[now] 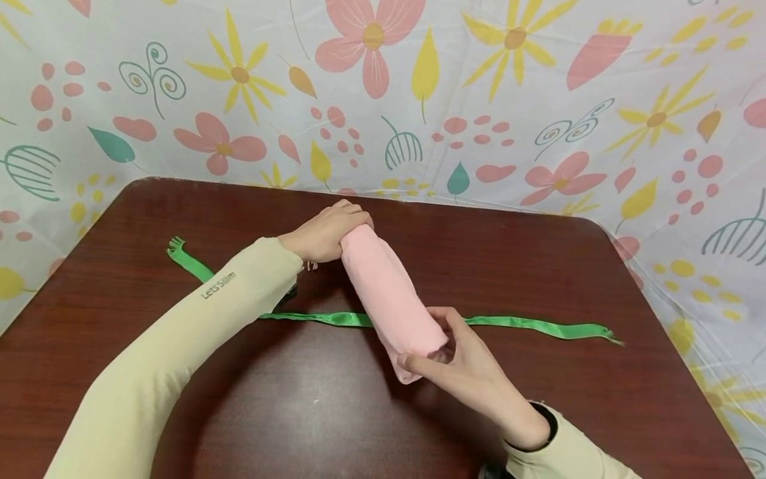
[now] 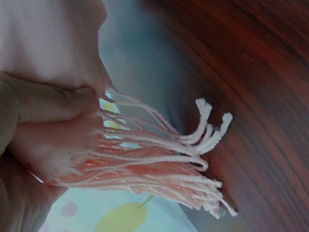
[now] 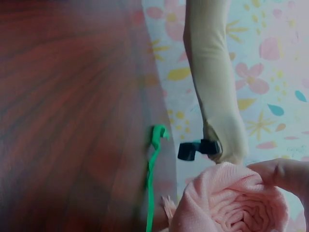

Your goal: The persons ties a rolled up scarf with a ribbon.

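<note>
A pink scarf (image 1: 391, 299), rolled into a long bundle, slants above the table between both hands. At its far end my left hand (image 1: 328, 231) wraps round the roll. In the left wrist view the thumb lies on the cloth, and the scarf's knotted fringe (image 2: 159, 164) hangs loose beyond it. My right hand (image 1: 463, 359) holds the near end, thumb on one side and fingers on the other. The right wrist view looks into the coiled layers of that end (image 3: 244, 212). Under the roll, a green ribbon (image 1: 532, 324) runs across the table, its middle partly hidden.
The dark brown wooden table (image 1: 269, 412) reaches back to a white curtain (image 1: 383, 100) printed with flowers and leaves. The left sleeve (image 1: 179, 339) crosses over part of the ribbon. A black wrist device (image 3: 198, 149) sits at the left cuff.
</note>
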Demonstrator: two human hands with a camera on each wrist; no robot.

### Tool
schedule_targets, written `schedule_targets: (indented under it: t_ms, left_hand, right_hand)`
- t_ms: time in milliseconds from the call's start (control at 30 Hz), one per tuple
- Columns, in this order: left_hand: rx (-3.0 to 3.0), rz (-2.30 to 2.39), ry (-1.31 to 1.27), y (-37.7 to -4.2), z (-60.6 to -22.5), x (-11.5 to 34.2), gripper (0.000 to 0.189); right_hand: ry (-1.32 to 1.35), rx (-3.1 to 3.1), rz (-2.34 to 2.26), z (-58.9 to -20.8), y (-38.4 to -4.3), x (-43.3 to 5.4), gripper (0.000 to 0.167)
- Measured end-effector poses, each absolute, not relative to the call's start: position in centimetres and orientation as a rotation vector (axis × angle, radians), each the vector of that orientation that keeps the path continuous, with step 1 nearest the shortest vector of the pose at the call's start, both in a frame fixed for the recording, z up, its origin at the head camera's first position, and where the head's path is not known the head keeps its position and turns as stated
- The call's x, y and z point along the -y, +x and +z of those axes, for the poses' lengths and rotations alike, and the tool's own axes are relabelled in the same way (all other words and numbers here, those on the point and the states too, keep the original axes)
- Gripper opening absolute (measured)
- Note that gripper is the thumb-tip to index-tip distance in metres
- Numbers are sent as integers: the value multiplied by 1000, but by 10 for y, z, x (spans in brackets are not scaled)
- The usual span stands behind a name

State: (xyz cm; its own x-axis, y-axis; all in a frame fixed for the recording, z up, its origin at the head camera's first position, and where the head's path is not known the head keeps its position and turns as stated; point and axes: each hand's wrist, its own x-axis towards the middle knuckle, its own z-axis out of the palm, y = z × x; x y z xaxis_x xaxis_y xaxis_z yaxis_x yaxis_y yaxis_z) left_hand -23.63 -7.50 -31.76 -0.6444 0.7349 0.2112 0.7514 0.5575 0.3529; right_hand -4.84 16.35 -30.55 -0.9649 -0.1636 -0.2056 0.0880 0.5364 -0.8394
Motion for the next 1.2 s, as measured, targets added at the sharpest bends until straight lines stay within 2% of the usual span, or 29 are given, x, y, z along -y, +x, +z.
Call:
schedule_targets:
  t_ms: [367, 1200]
  left_hand:
    - [2717, -581, -1374, -240, -318, 65, 37]
    - [2679, -327, -1494, -245, -324, 57, 33]
  right_hand:
    - [53, -2325, -1563, -312, -41, -154, 68]
    - [39, -2160, -1680, -326, -28, -129, 69]
